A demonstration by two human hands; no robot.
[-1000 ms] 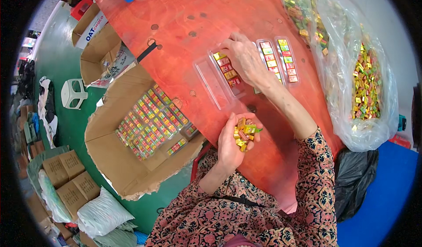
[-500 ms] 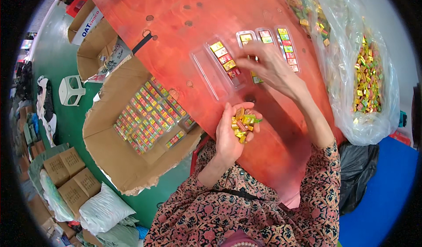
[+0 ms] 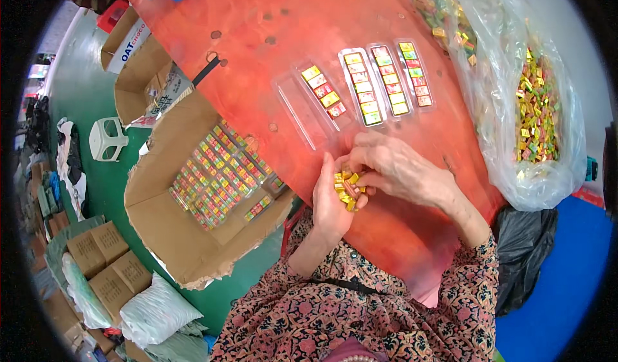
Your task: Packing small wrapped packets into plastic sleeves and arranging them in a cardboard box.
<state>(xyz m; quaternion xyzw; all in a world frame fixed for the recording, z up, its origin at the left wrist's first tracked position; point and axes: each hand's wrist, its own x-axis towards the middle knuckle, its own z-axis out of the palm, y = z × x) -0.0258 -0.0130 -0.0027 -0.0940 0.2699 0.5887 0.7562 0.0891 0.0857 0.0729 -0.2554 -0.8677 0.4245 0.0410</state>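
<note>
My left hand [image 3: 327,204] is cupped around a heap of small wrapped sweets [image 3: 346,194], yellow, green and red. My right hand [image 3: 407,172] reaches over that heap, thumb and fingertips pinched on a sweet at its edge. Beyond the hands lies a clear plastic tray [image 3: 296,114]; its left slot is bare, and a row of sweets [image 3: 323,91] fills part of its right slot. To its right are three narrow clear trays, each with a column of sweets: the nearest tray [image 3: 364,90], the middle tray [image 3: 390,82] and the far-right tray [image 3: 417,73].
A large clear bag of sweets [image 3: 539,114] stands at the red table's [image 3: 270,14] right side. Left of the table, an open carton [image 3: 161,201] holds rows of filled trays [image 3: 222,175]. A white stool [image 3: 108,139] and stacked brown boxes [image 3: 106,259] are on the green floor.
My right hand has drawn back from the trays toward me, down to the sweets in my left hand. The tray columns it covered now show. My left hand has barely moved.
</note>
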